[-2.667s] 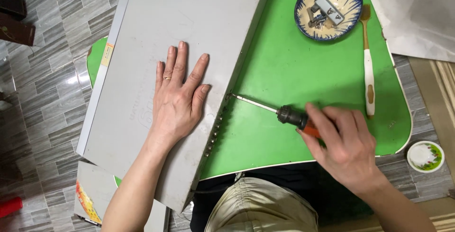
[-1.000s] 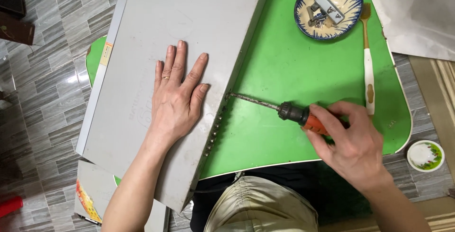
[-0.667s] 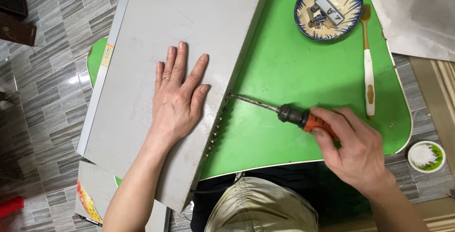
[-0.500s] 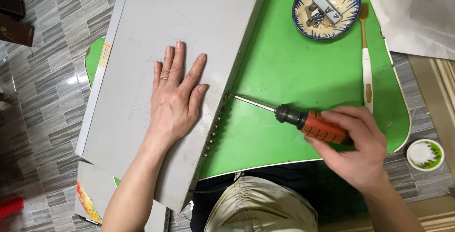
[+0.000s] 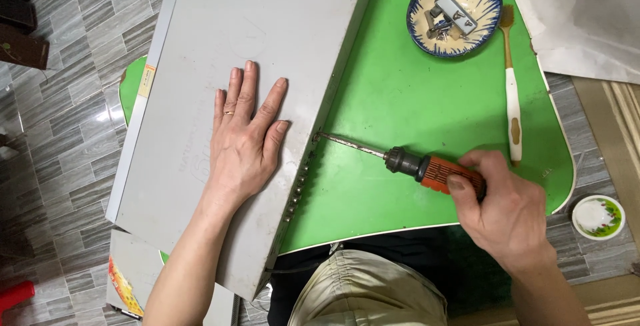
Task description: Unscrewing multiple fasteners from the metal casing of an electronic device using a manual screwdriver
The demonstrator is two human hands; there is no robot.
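A flat grey metal device case [image 5: 267, 39] lies across the left of a green table [image 5: 427, 99]. My left hand [image 5: 245, 141] presses flat on its top, fingers spread, a ring on one finger. My right hand [image 5: 510, 209] grips the orange handle of a screwdriver [image 5: 400, 161]. The screwdriver's shaft lies nearly level over the table, and its tip touches the case's right side edge at a screw [image 5: 315, 136].
A blue-rimmed bowl [image 5: 417, 29] at the back right holds screws and a small metal part. A white-handled brush [image 5: 512, 93] lies beside it. White sheeting [image 5: 587, 13] covers the far right corner. A small white dish [image 5: 597, 217] sits on the floor at right.
My right hand has shifted its grip along the screwdriver handle, as in turning it, while the tip stays at the case's side. My left hand has not moved.
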